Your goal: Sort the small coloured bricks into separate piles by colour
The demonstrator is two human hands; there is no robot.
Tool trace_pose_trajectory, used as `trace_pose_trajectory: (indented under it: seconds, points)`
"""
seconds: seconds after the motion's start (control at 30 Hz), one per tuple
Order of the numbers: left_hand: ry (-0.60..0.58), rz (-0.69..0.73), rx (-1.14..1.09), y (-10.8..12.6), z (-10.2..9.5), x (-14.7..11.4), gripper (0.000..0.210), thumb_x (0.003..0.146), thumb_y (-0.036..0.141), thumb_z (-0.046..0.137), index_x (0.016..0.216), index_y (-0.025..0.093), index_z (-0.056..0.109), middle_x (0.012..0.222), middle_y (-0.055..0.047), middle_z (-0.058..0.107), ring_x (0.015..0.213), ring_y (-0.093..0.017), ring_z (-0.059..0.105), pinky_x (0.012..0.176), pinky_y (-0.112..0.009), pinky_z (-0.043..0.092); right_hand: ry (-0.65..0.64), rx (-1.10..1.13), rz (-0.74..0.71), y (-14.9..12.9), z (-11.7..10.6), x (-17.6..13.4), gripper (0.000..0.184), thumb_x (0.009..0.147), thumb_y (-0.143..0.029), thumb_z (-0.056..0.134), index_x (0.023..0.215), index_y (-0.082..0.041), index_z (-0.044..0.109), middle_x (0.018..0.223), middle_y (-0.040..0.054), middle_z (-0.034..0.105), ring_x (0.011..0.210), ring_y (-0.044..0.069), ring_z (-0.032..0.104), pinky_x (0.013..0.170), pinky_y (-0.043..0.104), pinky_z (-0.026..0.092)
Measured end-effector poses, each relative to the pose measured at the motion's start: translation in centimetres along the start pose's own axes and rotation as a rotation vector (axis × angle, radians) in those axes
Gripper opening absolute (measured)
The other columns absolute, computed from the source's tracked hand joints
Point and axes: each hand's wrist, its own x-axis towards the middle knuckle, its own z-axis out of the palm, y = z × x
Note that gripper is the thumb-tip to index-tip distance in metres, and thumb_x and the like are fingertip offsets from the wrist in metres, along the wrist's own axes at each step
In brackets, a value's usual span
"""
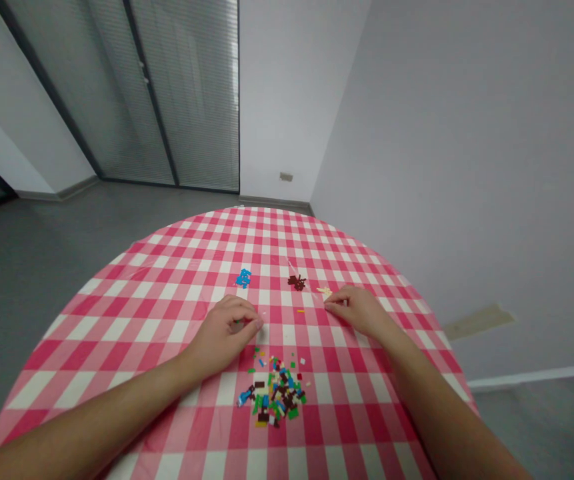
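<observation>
My left hand [231, 332] rests over the table left of the middle, with thumb and forefinger tips together. A bit of green shows in the gap behind them; whatever the tips hold is too small to make out. On the right, my right hand [357, 311] has its thumb and fingers pinched at the edge of a small group of cream bricks [324, 291]. What sits in that pinch is hidden. Nearer me lies a mixed pile of small toy bricks [281, 393] in green, blue, brown, white, red and yellow. A single yellow-orange brick [301, 311] lies between my hands.
Farther back are a cluster of blue bricks [243, 279] and a cluster of dark brown bricks [297, 283]. A red and white checked cloth [177, 267] covers the round table. A wall [467, 167] rises close on the right, and glass partitions [187, 100] stand behind.
</observation>
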Motion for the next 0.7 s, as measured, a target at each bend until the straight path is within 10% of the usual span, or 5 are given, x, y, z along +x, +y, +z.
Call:
trace_pose_trajectory:
  seconds: [0.23,0.7]
  points:
    - [0.007,0.017,-0.006,-0.3,0.0,-0.1,0.016,0.085,0.025,0.059,0.074,0.021,0.07,0.081,-0.004,0.069,0.082,-0.021,0.062,0.08,-0.039,0.048,-0.139,-0.024,-0.037,-0.5,0.5,0.1,0.02,0.084,-0.022,0.062,0.073,-0.023,0.078,0.076,0.0058,0.076,0.063,0.02,0.068,0.056,0.029,0.047]
    - [0.01,0.013,-0.009,-0.3,-0.1,0.0,0.016,0.086,0.024,0.059,0.074,0.021,0.07,0.081,-0.004,0.069,0.082,-0.021,0.062,0.08,-0.04,0.048,0.017,-0.041,-0.111,-1.7,2.2,0.1,0.016,0.088,-0.022,0.061,0.087,-0.021,0.077,0.084,0.0077,0.073,0.077,0.022,0.064,0.069,0.036,0.051]
